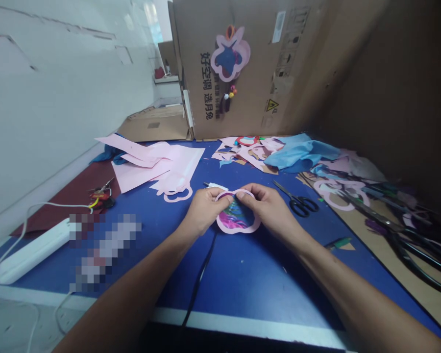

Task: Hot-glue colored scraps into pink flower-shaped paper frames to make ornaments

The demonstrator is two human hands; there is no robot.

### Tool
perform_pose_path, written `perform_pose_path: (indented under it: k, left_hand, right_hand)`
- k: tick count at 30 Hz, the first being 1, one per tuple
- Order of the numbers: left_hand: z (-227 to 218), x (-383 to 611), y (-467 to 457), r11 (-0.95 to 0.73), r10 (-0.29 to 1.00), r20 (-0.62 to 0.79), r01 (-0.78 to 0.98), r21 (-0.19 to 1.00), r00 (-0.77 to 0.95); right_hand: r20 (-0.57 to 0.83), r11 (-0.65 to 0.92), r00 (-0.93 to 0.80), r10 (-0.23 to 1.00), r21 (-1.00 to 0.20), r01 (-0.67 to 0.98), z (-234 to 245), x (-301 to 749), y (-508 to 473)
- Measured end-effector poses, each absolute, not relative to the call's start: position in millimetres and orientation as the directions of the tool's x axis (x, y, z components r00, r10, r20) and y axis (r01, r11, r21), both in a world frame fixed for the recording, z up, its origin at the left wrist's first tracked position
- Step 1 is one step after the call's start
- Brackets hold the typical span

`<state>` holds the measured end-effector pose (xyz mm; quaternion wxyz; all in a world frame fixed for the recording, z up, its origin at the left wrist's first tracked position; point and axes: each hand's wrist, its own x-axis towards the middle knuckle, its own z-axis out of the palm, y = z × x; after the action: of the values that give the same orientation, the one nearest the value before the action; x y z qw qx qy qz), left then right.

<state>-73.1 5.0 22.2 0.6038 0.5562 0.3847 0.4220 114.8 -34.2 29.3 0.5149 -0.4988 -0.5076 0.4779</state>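
Both hands hold a pink flower-shaped paper frame (238, 230) with shiny magenta and green material showing in its opening. My left hand (205, 208) is closed on its upper left edge, thumb on the front. On the upper right edge, my right hand (266, 203) pinches it the same way. The thumbs nearly meet at the top, and the fingers behind are hidden. A white-bodied tool (217, 187) lies just behind the hands, partly covered. Black-handled scissors (297, 200) rest to the right of my right hand. A dark cord (203, 272) runs down below the frame.
Pink paper sheets (158, 164) and a cut paper outline (179, 192) lie at the back left. Blue fabric (303, 152) and scraps are behind. Large shears (393, 225) lie right. A white power strip (36, 250) sits left. A cardboard box (257, 113) carrying a hanging flower ornament (230, 73) stands behind.
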Motion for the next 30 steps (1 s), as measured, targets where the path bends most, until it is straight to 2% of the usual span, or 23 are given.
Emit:
perform_pose_path:
  k: [5, 13, 25, 30]
  left_hand:
    - [24.8, -72.4, 4.1, 0.031, 0.935, -0.003, -0.073, 0.997, 0.356]
    - [25.1, -71.4, 5.2, 0.011, 0.961, 0.014, -0.088, 0.996, 0.277]
    - [27.7, -72.0, 3.9, -0.03, 0.95, 0.038, -0.033, 0.999, 0.311]
    - [31.0, -72.7, 2.4, 0.064, 0.94, -0.017, -0.126, 0.99, 0.341]
  right_hand:
    - [0.072, 0.071, 0.028, 0.997, -0.997, 0.043, 28.3, 116.1, -34.0]
    - [0.086, 0.085, 0.038, 0.996, -0.996, 0.037, 28.9, 118.0, -32.1]
    - [0.044, 0.044, -0.007, 0.999, -0.999, 0.004, 31.2, 113.0, -35.7]
    - [0.034, 0.035, 0.037, 0.999, -0.999, -0.019, 32.8, 114.4, -35.2]
